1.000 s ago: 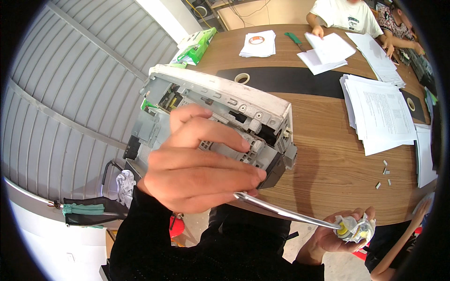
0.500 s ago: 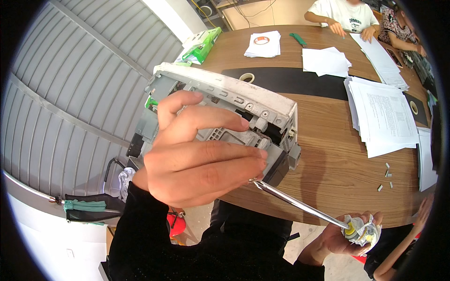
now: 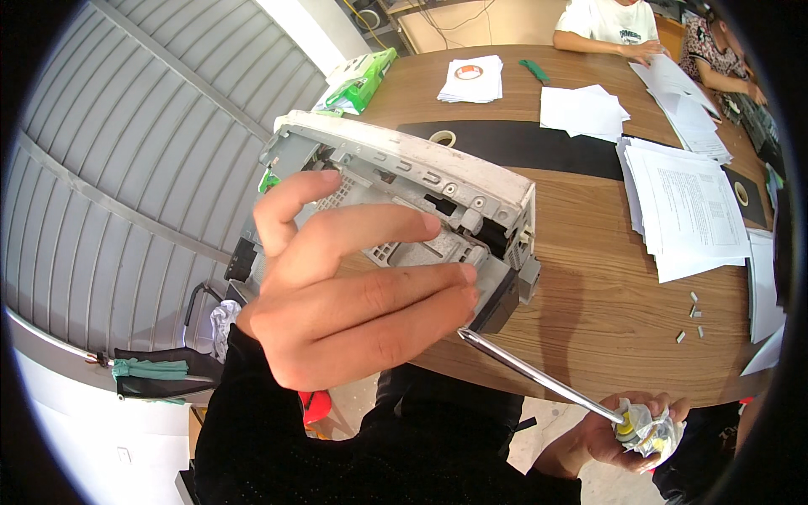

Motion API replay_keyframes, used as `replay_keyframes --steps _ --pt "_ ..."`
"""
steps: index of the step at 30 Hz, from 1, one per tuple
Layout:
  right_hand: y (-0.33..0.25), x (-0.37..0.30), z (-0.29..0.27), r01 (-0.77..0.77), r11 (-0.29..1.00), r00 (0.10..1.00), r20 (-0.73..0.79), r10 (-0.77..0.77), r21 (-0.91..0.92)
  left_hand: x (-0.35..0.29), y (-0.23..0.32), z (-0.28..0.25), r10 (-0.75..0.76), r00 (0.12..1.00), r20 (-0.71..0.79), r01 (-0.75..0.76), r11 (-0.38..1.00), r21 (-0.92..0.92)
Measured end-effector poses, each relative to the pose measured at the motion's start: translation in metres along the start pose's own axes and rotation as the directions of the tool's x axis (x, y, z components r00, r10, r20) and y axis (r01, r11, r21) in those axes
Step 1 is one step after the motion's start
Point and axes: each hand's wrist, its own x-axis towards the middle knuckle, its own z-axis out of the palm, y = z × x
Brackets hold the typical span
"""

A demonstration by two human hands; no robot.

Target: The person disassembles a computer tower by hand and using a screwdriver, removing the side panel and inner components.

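My left hand point(image 3: 353, 295) reaches over an opened metal computer case point(image 3: 404, 151), its back toward me. Two fingers press together near the case's near right corner, while the other two curl apart over the inside. The thumb and anything pinched under the fingers are hidden. In my right hand point(image 3: 602, 438), low on the right, is a screwdriver point(image 3: 539, 374) with a long silver shaft. Clear crinkled plastic wraps its yellow handle. The shaft slants up to the left, and its tip lies just beside my left fingertips.
The case rests tilted on a wooden table point(image 3: 589, 337). Paper stacks point(image 3: 690, 202), a tape roll point(image 3: 443, 139), a green-handled tool point(image 3: 534, 71) and several small pale pieces point(image 3: 694, 311) lie around. A green package point(image 3: 362, 80) stands at the back left. Two people sit across the table.
My left hand has shifted slightly left and down. The screwdriver's tip has moved a little right and down. Across the table, a person's hands have moved and a paper sheet is lifted.
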Motion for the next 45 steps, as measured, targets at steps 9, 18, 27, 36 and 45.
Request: replay_keyframes --steps 9,18,27,36,45 --pt "0.01 0.004 0.035 -0.032 0.985 0.969 -0.238 0.072 0.167 -0.002 0.001 0.0 -0.003 1.0 -0.013 0.003 1.0 -0.006" --pt "0.015 0.007 0.021 -0.025 0.999 0.963 -0.267 0.035 0.043 -0.002 -0.006 0.004 0.059 0.998 -0.008 -0.06 0.995 -0.075" --pt "0.006 0.013 0.007 -0.238 0.901 0.954 -0.262 0.147 -0.363 -0.001 -0.019 -0.014 0.086 0.996 0.037 -0.082 0.992 -0.098" --pt "-0.047 0.047 0.019 -0.183 0.504 0.903 0.059 0.425 -0.844 0.025 -0.046 0.005 0.157 0.987 -0.015 -0.157 0.972 -0.174" --pt "-0.075 0.061 0.009 0.054 0.425 0.907 0.223 0.358 -0.904 0.042 -0.049 0.013 0.272 0.962 0.026 -0.26 0.941 -0.218"
